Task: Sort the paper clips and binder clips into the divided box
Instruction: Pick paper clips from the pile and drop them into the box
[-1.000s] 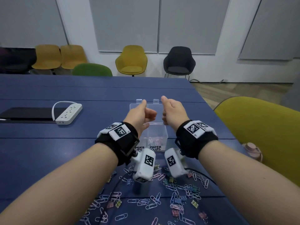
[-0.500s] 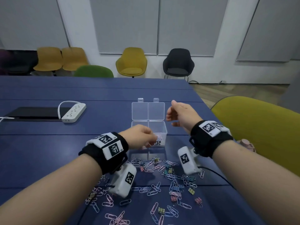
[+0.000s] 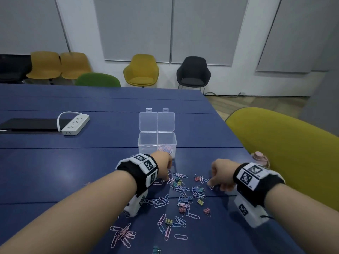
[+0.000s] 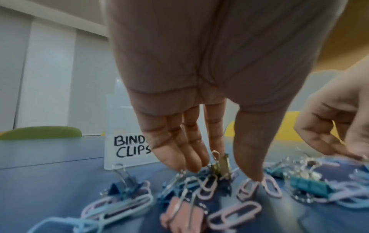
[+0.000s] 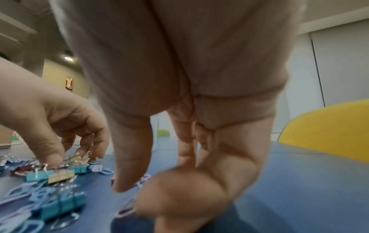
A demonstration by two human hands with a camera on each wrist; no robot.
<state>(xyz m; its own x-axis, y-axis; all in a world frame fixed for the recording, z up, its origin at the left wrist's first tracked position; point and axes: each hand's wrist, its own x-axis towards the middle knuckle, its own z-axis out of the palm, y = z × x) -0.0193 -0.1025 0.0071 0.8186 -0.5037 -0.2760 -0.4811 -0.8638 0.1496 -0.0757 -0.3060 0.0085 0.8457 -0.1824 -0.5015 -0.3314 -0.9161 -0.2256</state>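
My left hand (image 3: 162, 166) is down in the pile of clips (image 3: 183, 191) just in front of the box (image 3: 157, 143), fingers (image 4: 179, 151) hanging nearly straight and the thumb tip pressing a pink paper clip (image 4: 247, 187) to the table (image 3: 91, 162); it has hold of nothing yet. A gold binder clip (image 4: 221, 164) stands between thumb and fingers. My right hand (image 3: 221, 174) is at the pile's right edge, thumb and curled fingers closing over a pale paper clip (image 5: 127, 209), but I cannot tell whether it is truly pinched. The risk, I think, is the tangle: paper clips lie hooked among the binder clips' wire handles, so lifting one may drag a mixed cluster into the wrong side. Flat clips may also slide on the table instead of coming up. The box is open, lids back; the right half holds some paper clips, and the left half, labelled for binder clips, looks empty.
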